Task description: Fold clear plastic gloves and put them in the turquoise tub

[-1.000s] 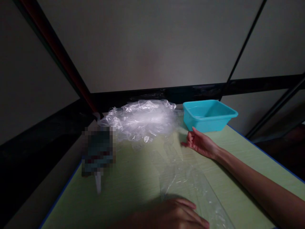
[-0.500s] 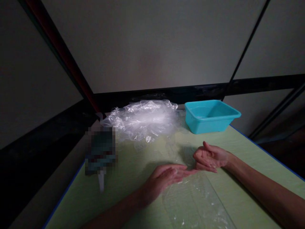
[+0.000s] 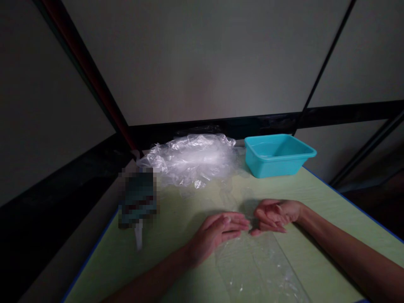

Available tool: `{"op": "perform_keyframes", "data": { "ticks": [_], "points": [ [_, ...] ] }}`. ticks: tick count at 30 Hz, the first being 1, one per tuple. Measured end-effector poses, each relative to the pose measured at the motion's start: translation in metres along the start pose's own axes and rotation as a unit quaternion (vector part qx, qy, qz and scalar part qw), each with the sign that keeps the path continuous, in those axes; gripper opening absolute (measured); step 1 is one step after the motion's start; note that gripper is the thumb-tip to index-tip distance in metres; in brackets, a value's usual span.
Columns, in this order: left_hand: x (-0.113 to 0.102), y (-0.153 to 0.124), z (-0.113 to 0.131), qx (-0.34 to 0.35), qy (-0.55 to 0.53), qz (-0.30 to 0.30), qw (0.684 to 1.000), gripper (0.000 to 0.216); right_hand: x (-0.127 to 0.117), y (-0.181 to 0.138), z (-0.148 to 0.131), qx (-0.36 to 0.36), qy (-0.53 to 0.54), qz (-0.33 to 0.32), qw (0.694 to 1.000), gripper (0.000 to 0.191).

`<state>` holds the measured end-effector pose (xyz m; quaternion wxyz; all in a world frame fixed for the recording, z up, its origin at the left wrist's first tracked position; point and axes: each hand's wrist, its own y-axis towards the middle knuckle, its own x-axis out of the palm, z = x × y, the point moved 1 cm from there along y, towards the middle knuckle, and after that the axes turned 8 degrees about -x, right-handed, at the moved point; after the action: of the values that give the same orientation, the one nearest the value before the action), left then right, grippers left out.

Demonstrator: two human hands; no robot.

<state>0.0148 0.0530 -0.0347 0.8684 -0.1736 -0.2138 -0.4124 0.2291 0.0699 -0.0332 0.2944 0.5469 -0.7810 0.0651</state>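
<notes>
A flat clear plastic bag (image 3: 259, 269) lies on the pale green table (image 3: 176, 219), running from the near edge toward the middle. My left hand (image 3: 217, 233) rests at the bag's far end, fingers stretched out and lying together on the plastic. My right hand (image 3: 274, 214) lies just to its right, palm up, fingers loosely curled at the same end of the bag. Whether the right fingers pinch the plastic is not clear. The fingertips of both hands nearly meet.
A heap of crumpled clear plastic bags (image 3: 192, 160) sits at the back of the table. A turquoise plastic tub (image 3: 277, 158) stands to its right. A blurred dark object (image 3: 138, 198) stands at the table's left edge. Dark frame bars and wall panels surround the table.
My right hand came back from near the tub to the middle of the table. My left hand moved forward from the near edge to meet it at the bag's far end.
</notes>
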Motion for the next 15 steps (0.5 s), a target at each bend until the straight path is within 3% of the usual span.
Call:
{"op": "perform_keyframes", "data": {
  "ticks": [5,15],
  "points": [
    [-0.002,-0.002,0.011,-0.002,-0.043,-0.028,0.999,0.042,0.003,0.0,-0.002,-0.045,-0.013,0.008,0.999,0.045],
    [-0.003,0.0,-0.001,-0.045,-0.003,-0.021,0.999,0.051,0.007,0.008,0.005,0.026,-0.048,0.005,0.999,0.033]
  ]
}}
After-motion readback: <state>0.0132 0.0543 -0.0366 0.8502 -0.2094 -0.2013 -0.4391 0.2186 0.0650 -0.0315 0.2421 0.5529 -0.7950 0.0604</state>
